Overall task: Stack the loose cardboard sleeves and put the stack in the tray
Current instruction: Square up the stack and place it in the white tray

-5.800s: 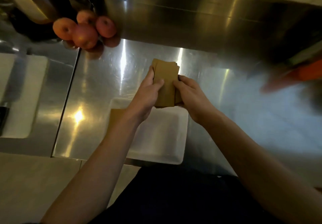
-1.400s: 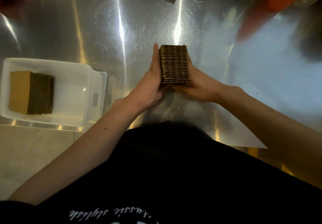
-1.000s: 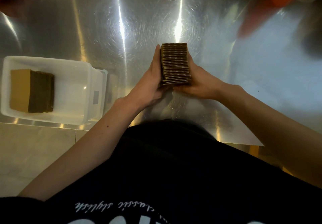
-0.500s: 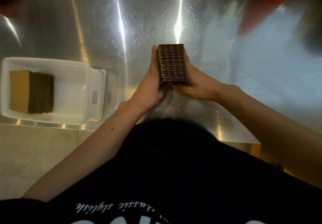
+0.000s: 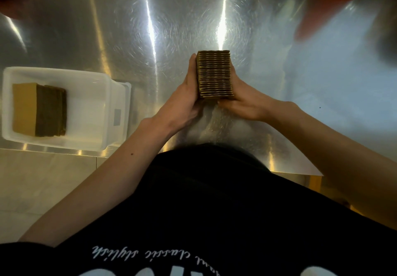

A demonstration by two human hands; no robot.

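Fingers of the left hand (image 5: 186, 104) lie flat and closed against the left face of the stack of cardboard sleeves (image 5: 215, 74); those of the right hand (image 5: 245, 100) press the right face and cup beneath. The stack is clamped between both palms, edges up, above the steel counter (image 5: 150, 39). Well apart to the left, the white tray (image 5: 116, 95) sits at the counter's near edge and contains a second stack (image 5: 38, 109). A black shirt (image 5: 204, 200) fills the foreground.

The black shirt (image 5: 214, 211) bears upside-down script reading "classic stylish".
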